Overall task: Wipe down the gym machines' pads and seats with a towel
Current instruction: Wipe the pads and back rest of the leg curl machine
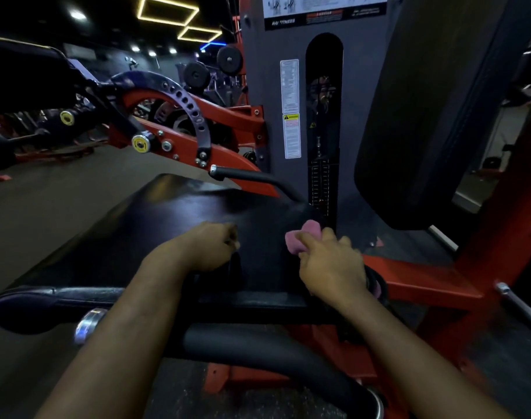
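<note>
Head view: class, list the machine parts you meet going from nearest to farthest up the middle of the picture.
Foam roller → black seat → black handle → grey weight-stack tower.

1. We count two hands: one left hand (206,246) and one right hand (330,264)
2. We see one pink towel (309,229)
3. We find two black pads: one seat (167,225) and one back pad (424,116)
4. We count two weight plates (196,74) (229,59)
5. We see two yellow knobs (141,143) (67,117)
6. We count two lit ceiling frames (167,10) (199,34)
7. We see two white labels (289,86) (292,136)
</note>
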